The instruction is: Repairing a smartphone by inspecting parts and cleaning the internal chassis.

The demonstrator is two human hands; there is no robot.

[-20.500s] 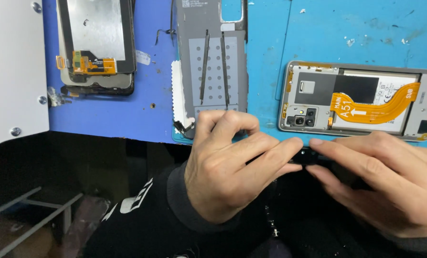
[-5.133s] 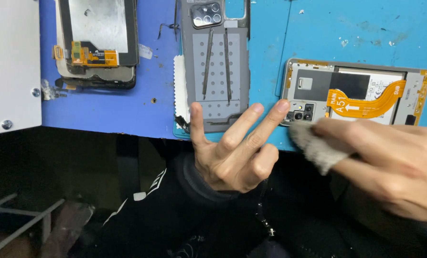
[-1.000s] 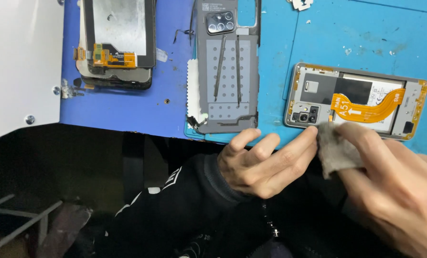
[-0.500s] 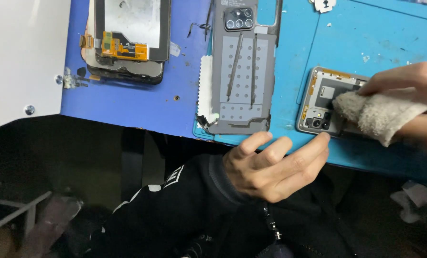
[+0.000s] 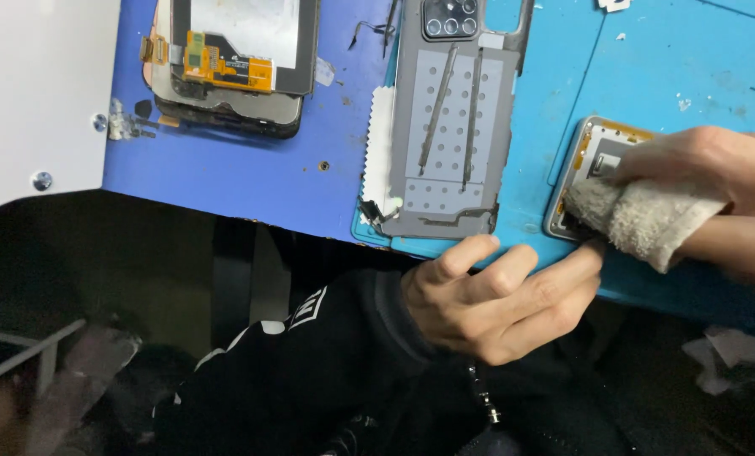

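A blue work mat (image 5: 251,181) covers the counter, with a lighter cyan mat (image 5: 665,67) to its right and a white panel (image 5: 31,93) at the left edge. On the cyan mat lies the opened phone frame (image 5: 584,156), its long axis running left to right, mostly hidden; the visible left end shows a silver rim, grey inner plates and a strip of orange along the edge. The right hand (image 5: 715,181) is curled closed around a beige cloth (image 5: 639,215) wrapped over its fingers, pressing it onto the frame's lower left corner. The left hand (image 5: 496,295) is loosely half-open, holding nothing, its extended fingertip touching the mat's front edge just below that corner. A grey back cover (image 5: 453,127) lies upright nearby, and a detached screen assembly (image 5: 238,63) farther left.
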